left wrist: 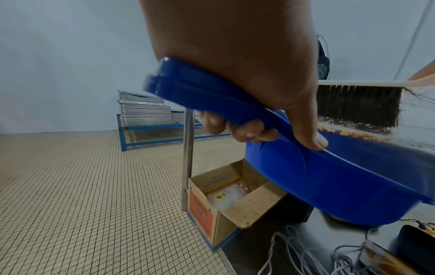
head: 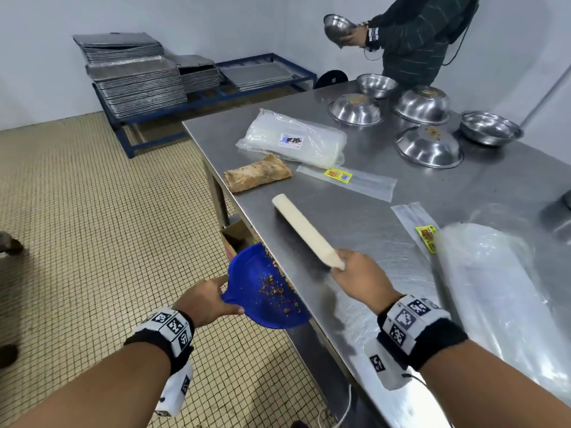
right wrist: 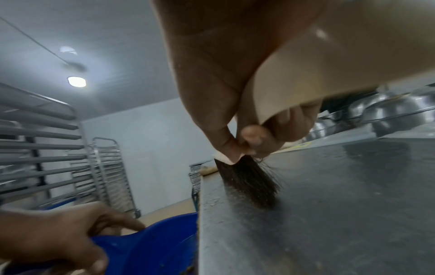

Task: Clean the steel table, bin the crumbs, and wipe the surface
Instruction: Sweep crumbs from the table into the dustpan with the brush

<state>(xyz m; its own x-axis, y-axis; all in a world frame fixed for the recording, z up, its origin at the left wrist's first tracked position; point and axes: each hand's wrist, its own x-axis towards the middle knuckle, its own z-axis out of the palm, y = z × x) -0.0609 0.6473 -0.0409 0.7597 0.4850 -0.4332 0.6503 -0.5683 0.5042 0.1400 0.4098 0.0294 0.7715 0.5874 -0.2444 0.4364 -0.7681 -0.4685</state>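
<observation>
My left hand [head: 205, 299] grips the handle of a blue dustpan [head: 267, 288] and holds its lip against the steel table's [head: 355, 217] left edge, just below the top. Brown crumbs [head: 273, 287] lie inside the pan and along the edge [left wrist: 353, 133]. My right hand [head: 360, 274] grips the pale wooden handle of a brush [head: 304, 228]. Its dark bristles [right wrist: 249, 183] stand on the tabletop close to the edge, beside the pan [right wrist: 150, 247]. In the left wrist view my fingers [left wrist: 247, 128] curl under the pan's handle [left wrist: 204, 93].
A rolled flatbread [head: 258, 177], plastic bag packs [head: 293, 140] and several steel bowls [head: 428, 146] lie on the table. Another person [head: 414, 38] holds a bowl at the far end. An open cardboard box [left wrist: 230, 202] and cables [left wrist: 317, 256] sit under the table. Trays [head: 136, 81] stack behind.
</observation>
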